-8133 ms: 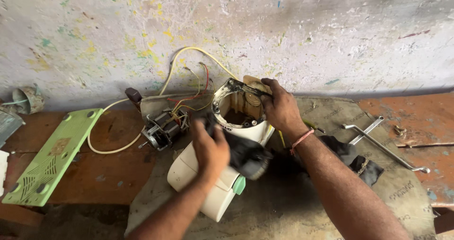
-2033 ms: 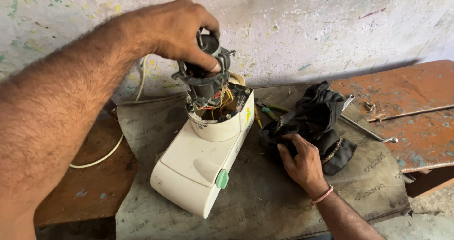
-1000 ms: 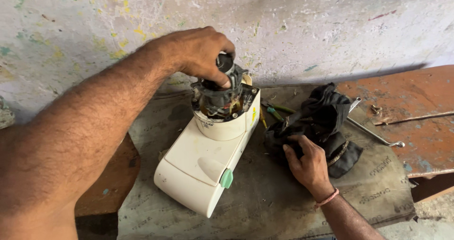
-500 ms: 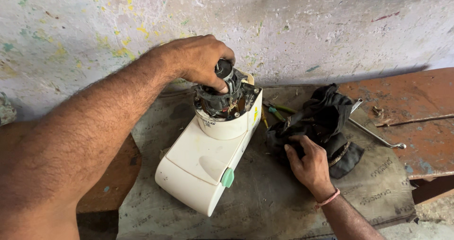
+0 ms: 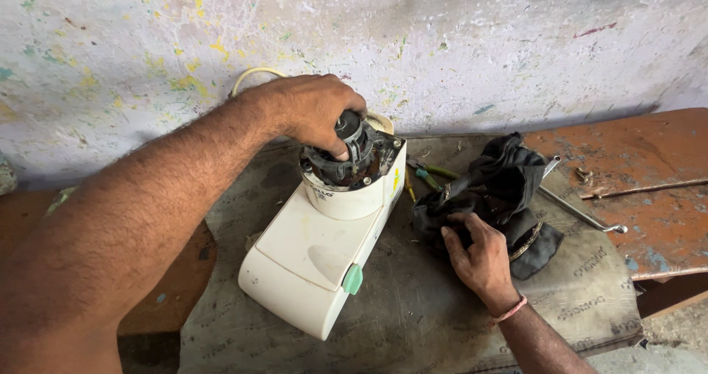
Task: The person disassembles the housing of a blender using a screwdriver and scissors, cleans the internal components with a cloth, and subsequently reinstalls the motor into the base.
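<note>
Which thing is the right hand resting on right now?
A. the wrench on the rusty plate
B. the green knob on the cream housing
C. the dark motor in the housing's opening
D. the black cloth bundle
D: the right hand lies on the black cloth bundle beside the cream housing, while the left hand takes the dark motor in its grip.

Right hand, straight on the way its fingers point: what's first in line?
The right hand points up and left with its fingers already on the black cloth, so the cloth is first. Beyond it lie the pliers and the cream housing, though depth is hard to judge.
</note>
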